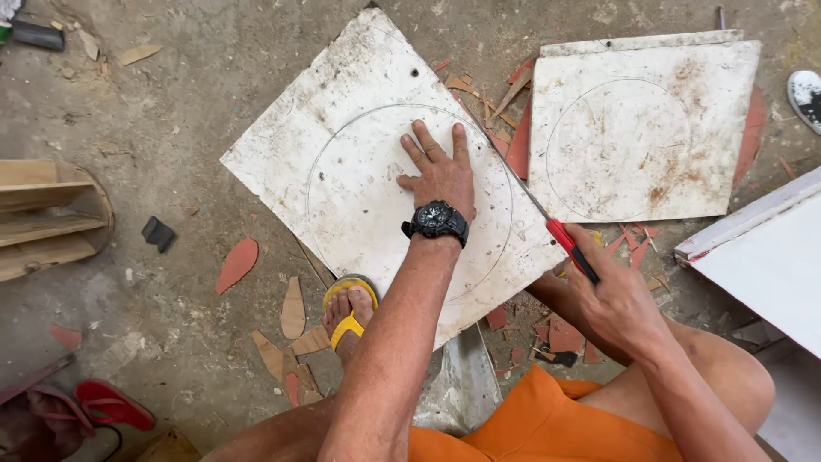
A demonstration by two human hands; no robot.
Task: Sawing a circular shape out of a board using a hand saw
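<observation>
On board: left hand flat, fingers spread, on white board.
Board's rt edge: right hand fisted round red-handled saw; blade barely visible.

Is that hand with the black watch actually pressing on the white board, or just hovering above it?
Touching. The head view shows the left hand lying flat, fingers spread, on the white board inside the drawn circle, with no gap beneath it.

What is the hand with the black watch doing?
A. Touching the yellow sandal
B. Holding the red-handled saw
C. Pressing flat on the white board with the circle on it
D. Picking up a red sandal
C: the left hand, with the black watch on its wrist, lies spread flat on the white board, inside the drawn circle.
</observation>
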